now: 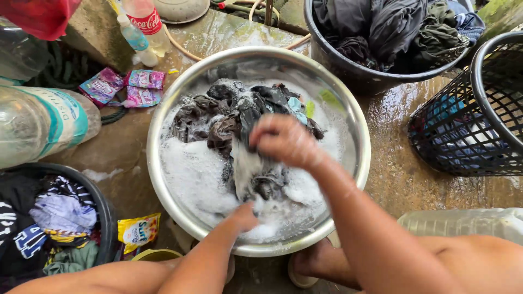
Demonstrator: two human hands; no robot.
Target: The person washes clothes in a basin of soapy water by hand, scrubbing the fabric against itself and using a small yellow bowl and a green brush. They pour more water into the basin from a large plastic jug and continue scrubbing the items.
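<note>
A wide steel basin (359,136) holds soapy foam and a heap of dark wet clothes (218,122). My right hand (286,140) is a fist closed on a strip of grey wet cloth (245,166), lifted above the suds. My left hand (244,216) is sunk in the foam at the basin's near side, gripping the lower end of the same cloth; its fingers are hidden by suds.
A black tub (348,68) of dark clothes stands at the back, a black mesh basket (479,109) at the right. Left: a large plastic bottle (38,128), pink sachets (136,87), a yellow sachet (139,231) and a black tub (103,209) of clothes. The concrete floor is wet.
</note>
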